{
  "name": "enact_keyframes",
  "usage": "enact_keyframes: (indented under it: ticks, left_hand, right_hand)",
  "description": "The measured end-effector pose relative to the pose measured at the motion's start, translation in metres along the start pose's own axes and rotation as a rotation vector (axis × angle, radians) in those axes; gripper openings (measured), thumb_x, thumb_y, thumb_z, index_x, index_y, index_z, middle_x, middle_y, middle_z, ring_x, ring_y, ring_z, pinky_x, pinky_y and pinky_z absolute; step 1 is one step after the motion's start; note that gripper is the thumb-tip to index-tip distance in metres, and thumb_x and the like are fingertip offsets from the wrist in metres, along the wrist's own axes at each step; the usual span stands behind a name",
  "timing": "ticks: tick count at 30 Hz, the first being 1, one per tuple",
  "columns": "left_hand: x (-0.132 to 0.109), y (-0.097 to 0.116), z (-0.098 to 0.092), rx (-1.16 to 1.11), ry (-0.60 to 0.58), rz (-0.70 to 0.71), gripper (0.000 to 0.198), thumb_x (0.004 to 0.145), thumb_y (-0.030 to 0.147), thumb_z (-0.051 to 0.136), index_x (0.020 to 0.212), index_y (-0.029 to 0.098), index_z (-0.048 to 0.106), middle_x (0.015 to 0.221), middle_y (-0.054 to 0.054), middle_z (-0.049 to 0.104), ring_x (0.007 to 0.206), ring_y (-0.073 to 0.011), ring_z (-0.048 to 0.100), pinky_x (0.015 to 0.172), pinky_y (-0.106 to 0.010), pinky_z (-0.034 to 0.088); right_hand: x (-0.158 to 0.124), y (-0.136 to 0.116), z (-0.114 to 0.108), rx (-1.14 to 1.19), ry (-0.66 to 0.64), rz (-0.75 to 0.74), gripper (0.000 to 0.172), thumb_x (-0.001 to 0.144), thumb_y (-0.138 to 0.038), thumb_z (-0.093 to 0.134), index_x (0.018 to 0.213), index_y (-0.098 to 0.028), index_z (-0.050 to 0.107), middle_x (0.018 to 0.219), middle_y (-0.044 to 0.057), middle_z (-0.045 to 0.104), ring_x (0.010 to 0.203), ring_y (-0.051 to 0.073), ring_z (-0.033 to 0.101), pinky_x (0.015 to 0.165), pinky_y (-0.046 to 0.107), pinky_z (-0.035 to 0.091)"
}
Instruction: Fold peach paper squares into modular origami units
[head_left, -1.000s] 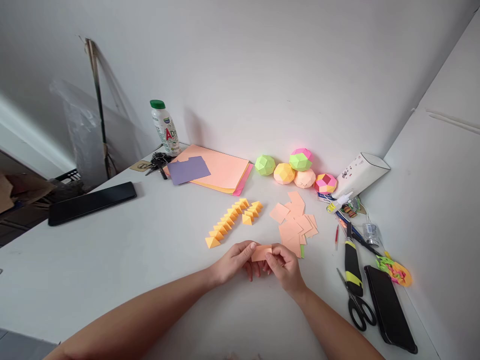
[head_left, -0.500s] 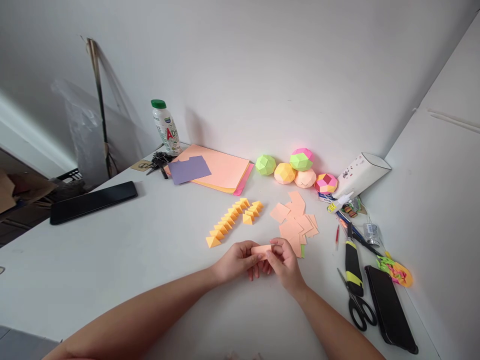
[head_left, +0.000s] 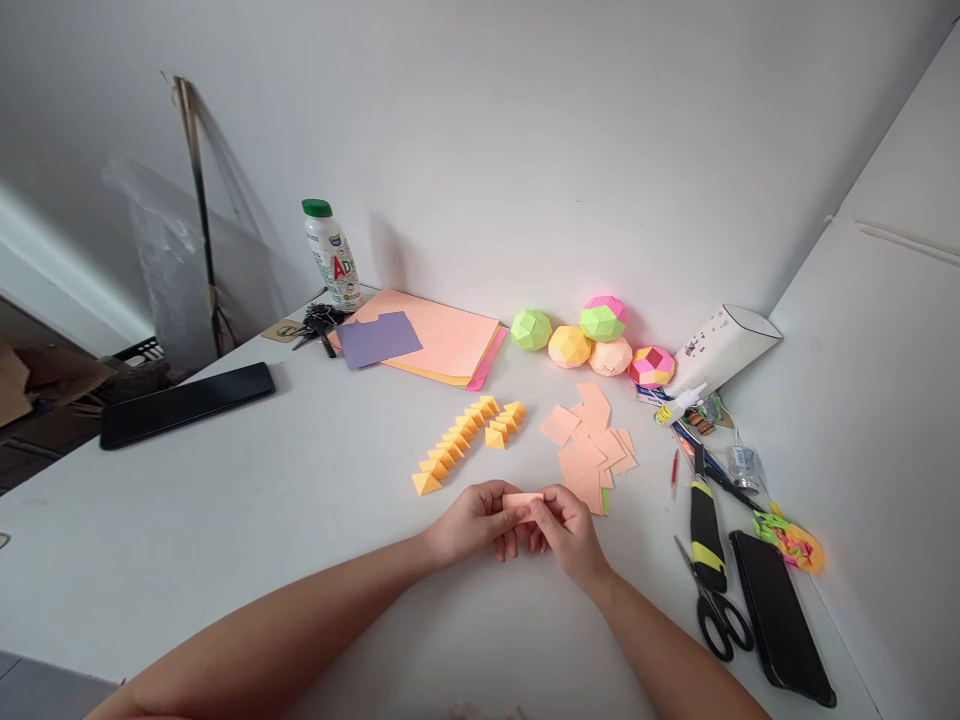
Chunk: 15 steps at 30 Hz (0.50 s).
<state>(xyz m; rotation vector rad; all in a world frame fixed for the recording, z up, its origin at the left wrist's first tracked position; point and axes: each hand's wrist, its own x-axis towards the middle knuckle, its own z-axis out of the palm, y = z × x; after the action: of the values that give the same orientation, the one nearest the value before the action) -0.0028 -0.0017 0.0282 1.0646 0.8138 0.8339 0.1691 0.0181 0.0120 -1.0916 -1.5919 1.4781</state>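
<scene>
Both my hands meet over the white table near its front middle, pinching one small peach paper piece (head_left: 523, 499) between them. My left hand (head_left: 474, 522) grips its left end with thumb and fingers; my right hand (head_left: 570, 528) grips the right end. The piece looks folded into a narrow strip. Just beyond the hands lies a loose pile of peach paper squares (head_left: 591, 447). To the left of that pile runs a row of several small folded orange paper units (head_left: 463, 440).
Several coloured paper balls (head_left: 590, 338) sit by the back wall beside a white carton (head_left: 721, 347). Scissors (head_left: 711, 605), a utility knife (head_left: 705, 522), pens and a phone (head_left: 780, 615) lie at right. Coloured paper sheets (head_left: 435, 340), keys, a bottle (head_left: 330, 255) and a dark phone (head_left: 186, 403) lie at left.
The peach piece has gone from a wider flap to a narrower strip between my fingers. The hands have stayed in place.
</scene>
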Motion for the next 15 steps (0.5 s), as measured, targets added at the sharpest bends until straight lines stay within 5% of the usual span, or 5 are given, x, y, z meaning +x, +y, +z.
enact_keyframes:
  ticks: [15]
  left_hand:
    - [0.0007, -0.0041, -0.0007, -0.003, 0.013, -0.012, 0.036, 0.078, 0.048, 0.06, 0.087, 0.014, 0.055, 0.071, -0.006, 0.067, 0.054, -0.0134, 0.059, 0.045, -0.023, 0.045]
  right_hand:
    - [-0.0012, -0.0023, 0.0011, -0.009, 0.015, -0.025, 0.026, 0.087, -0.04, 0.051, 0.075, -0.018, 0.05, 0.056, -0.002, 0.057, 0.044, 0.01, 0.052, 0.042, 0.021, 0.043]
